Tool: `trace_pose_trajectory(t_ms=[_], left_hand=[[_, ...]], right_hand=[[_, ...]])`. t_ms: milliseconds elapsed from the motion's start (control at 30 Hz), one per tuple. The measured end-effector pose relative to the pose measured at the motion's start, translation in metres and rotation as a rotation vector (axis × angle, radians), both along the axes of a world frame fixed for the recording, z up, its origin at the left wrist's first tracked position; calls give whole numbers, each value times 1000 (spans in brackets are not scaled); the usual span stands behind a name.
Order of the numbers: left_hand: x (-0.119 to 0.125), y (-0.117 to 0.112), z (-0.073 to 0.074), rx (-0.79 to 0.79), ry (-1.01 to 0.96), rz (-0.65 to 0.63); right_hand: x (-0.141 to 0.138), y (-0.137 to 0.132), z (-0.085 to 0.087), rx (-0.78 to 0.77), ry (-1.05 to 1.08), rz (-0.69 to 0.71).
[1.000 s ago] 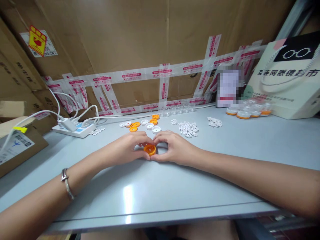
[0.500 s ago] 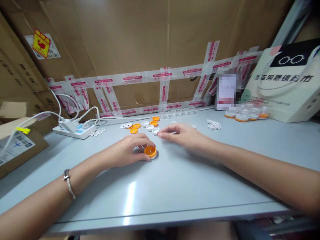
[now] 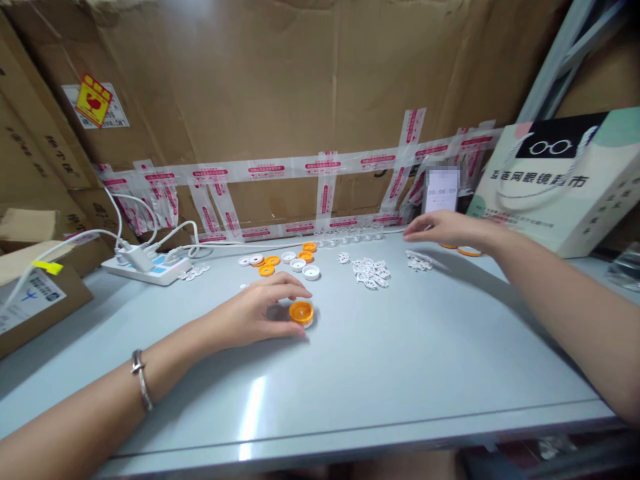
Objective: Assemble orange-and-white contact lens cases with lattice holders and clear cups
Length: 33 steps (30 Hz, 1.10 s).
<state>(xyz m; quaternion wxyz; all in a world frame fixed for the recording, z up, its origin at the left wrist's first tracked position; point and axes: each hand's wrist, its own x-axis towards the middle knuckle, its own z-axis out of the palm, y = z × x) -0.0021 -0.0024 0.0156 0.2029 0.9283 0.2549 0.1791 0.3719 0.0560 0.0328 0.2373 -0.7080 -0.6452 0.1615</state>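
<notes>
A round orange cup with a white base stands on the grey table. My left hand curves around it with thumb and fingers spread, the thumb close to the base. Farther back on the right, my right hand reaches out with loosely extended fingers, nothing visible in them. Beneath its fingers lies a small pile of white plastic pieces. A bigger heap of similar white openwork pieces lies between the hands. White round cups and orange rings are grouped beyond my left hand.
Clear round parts line the back by a taped cardboard box. At the right stand a phone and a paper bag; orange-edged discs peek out behind my right arm. A power strip with cables lies left.
My right hand has moved from beside the white cups to the right and back, uncovering the white heap. My left hand has opened a little around the orange cup. The view has shifted slightly.
</notes>
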Motion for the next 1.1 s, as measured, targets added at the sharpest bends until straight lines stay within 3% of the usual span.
trace_pose_trajectory(t_ms=[367,867,967,1100], left_hand=[[-6,-3,3,78,-29,14],[-8,-6,7,147,-67,13],[-7,-7,9,184,-127,-6],[-4,-8,11,234,-235,-4]], right_hand=[[-1,14,-22,-104,-182,98],[-26,-4,-1,-21,-129,71],[-31,-14,9,37,72,72],[-60,-31,19,139,621,193]])
